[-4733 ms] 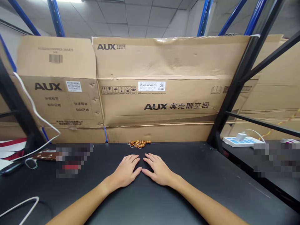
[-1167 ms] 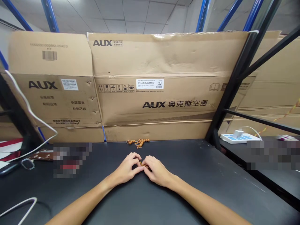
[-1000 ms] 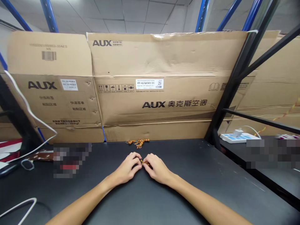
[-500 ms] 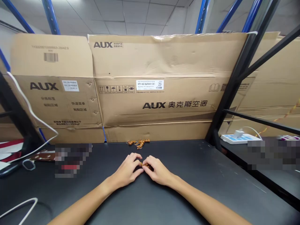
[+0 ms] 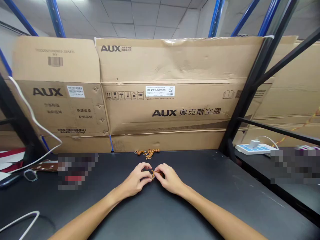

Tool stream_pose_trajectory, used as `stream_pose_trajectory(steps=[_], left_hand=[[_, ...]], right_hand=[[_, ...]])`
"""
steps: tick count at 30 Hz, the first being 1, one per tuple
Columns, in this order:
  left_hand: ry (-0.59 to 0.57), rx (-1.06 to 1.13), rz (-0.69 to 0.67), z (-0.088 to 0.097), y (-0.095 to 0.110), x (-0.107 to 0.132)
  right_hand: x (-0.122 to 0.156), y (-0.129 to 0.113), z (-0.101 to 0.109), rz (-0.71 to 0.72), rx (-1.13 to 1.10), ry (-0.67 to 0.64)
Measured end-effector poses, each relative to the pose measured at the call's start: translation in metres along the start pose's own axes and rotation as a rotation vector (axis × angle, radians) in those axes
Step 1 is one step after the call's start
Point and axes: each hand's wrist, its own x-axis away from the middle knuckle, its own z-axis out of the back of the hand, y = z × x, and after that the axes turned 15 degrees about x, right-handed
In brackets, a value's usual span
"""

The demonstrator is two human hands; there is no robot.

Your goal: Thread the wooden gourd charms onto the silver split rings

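As the hands met, left hand (image 5: 133, 181): pinched small beads (image 5: 156, 173).
Right hand (image 5: 170, 180): pinched the same beads, steadying them.
Far edge: bead pile (image 5: 147, 153), on table (image 5: 200, 200).

Flattened AUX air-conditioner cartons (image 5: 175, 66) stand along the far edge of the black worktable (image 5: 200, 180). On a separate bench at right sits a white power strip (image 5: 250, 148), while a white cable (image 5: 37, 125) drapes down at left.

From the two hands (image 5: 152, 180), the black tabletop (image 5: 200, 190) leaves a passage toward 12 o'clock as far as the string of wooden beads (image 5: 148, 153) and the AUX carton (image 5: 162, 113) behind it, toward 3 o'clock up to the black shelf post (image 5: 228, 146), and toward 9 o'clock up to a pixelated, unreadable object (image 5: 77, 171).
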Motion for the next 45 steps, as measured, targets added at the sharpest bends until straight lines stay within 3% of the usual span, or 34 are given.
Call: stream_pose_trajectory(steps=[4, 9, 11, 14, 18, 21, 25, 30, 34, 39, 45], left_hand=[[-0.030, 0.114, 0.067, 0.004, 0.002, -0.001], [-0.087, 0.155, 0.091, 0.006, 0.006, -0.002], [-0.036, 0.068, 0.078, 0.004, 0.002, -0.002], [0.134, -0.149, 0.104, 0.003, -0.009, 0.000], [0.257, -0.381, 0.144, 0.006, -0.021, 0.000], [0.190, -0.435, 0.124, 0.008, -0.025, -0.007], [0.043, -0.461, 0.135, 0.005, -0.034, -0.028], [0.023, -0.427, 0.137, -0.005, -0.040, -0.038], [0.022, -0.338, 0.073, -0.010, -0.021, -0.014], [0.039, -0.127, 0.094, -0.008, 0.006, 0.014], [0.016, -0.138, 0.113, 0.000, 0.012, 0.012]], right_hand=[[-0.001, 0.001, 0.003, 0.016, -0.047, -0.022], [-0.002, 0.001, 0.003, -0.065, -0.065, -0.014], [-0.001, -0.001, 0.001, -0.060, -0.037, -0.016], [-0.001, 0.002, 0.001, -0.057, 0.108, 0.026], [-0.005, 0.015, 0.004, -0.186, 0.280, 0.081], [-0.006, 0.022, 0.005, -0.253, 0.327, 0.084], [-0.004, 0.023, 0.001, -0.207, 0.345, 0.021], [-0.003, 0.022, -0.001, -0.243, 0.375, 0.021], [-0.002, 0.014, 0.005, -0.088, 0.328, 0.084], [0.003, -0.006, 0.011, 0.201, 0.212, -0.018], [0.002, -0.007, 0.007, 0.190, 0.087, -0.052]])
